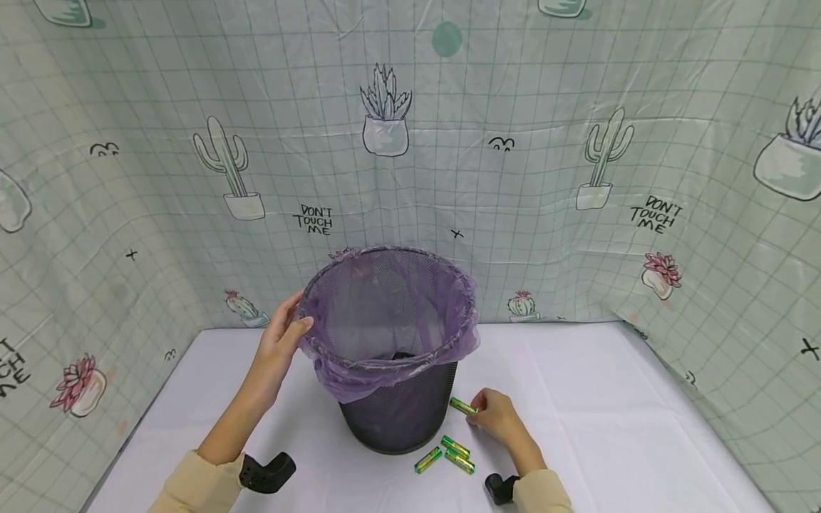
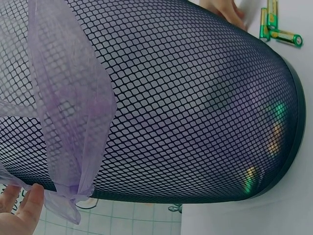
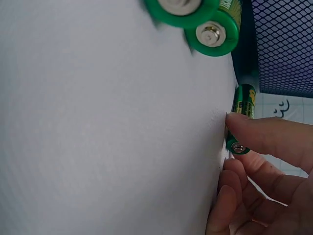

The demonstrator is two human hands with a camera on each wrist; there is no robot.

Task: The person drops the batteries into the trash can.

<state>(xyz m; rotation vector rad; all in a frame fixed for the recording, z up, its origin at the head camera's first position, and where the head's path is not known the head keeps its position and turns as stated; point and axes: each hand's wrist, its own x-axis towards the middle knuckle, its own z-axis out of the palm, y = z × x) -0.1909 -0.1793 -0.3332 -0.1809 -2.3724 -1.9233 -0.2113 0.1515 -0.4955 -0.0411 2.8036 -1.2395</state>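
Observation:
A black mesh wastebasket (image 1: pixel 400 424) stands upright, lined with a purple plastic bag (image 1: pixel 359 382) folded over its rim. At the rim's left side my left hand (image 1: pixel 282 340) grips, thumb on the bag and fingers outside. Right of the base, my right hand (image 1: pixel 500 419) pinches a green battery (image 1: pixel 462 405) between thumb and fingers; in the right wrist view this battery (image 3: pixel 244 100) is low at the white surface. Three more green batteries (image 1: pixel 459 462) lie close together in front. Through the mesh, the left wrist view shows blurred green and orange shapes (image 2: pixel 276 129) near the bottom.
A white cloth (image 1: pixel 596 420) covers the table. Behind and on both sides hangs a pale green checked curtain (image 1: pixel 410 185) printed with cacti. Something dark (image 1: pixel 403 355) shows inside the basket, too little of it to identify. Black devices (image 1: pixel 268 473) sit at both wrists.

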